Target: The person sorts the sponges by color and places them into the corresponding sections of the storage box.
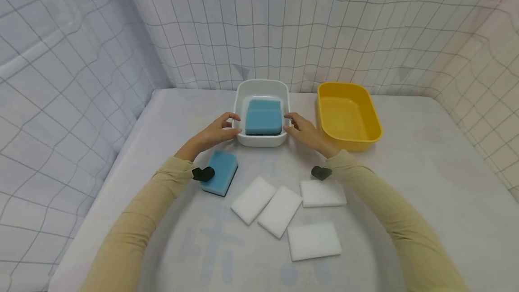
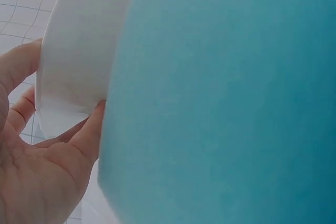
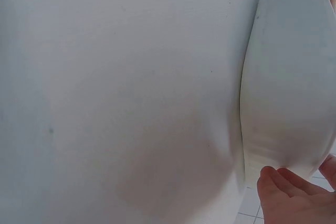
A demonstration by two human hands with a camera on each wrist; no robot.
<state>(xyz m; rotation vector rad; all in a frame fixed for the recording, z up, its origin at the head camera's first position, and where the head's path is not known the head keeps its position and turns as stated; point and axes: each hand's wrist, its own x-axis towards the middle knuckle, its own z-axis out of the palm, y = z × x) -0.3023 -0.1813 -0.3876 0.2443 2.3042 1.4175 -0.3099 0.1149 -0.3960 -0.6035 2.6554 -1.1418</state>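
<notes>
A white plastic tub (image 1: 262, 140) stands at the back of the table and holds stacked blue sponges (image 1: 263, 120), the upper one with a dark layer underneath. My left hand (image 1: 216, 130) grips the tub's left side, its fingers spread along the wall near the rim. From the opposite side my right hand (image 1: 307, 133) holds the tub too; the right wrist view shows its fingertips (image 3: 269, 174) against the outer wall. Beside my left wrist lies a blue sponge (image 1: 220, 170) with a dark scouring layer below. That same view has the tub's outer wall (image 3: 289, 77) up close.
A yellow tub (image 1: 350, 123) stands right of the white one, close to my right hand. Several white rectangular pads, including one near the front (image 1: 314, 241), lie on the white-covered table (image 1: 425, 184). A gridded curtain (image 1: 284, 26) hangs behind.
</notes>
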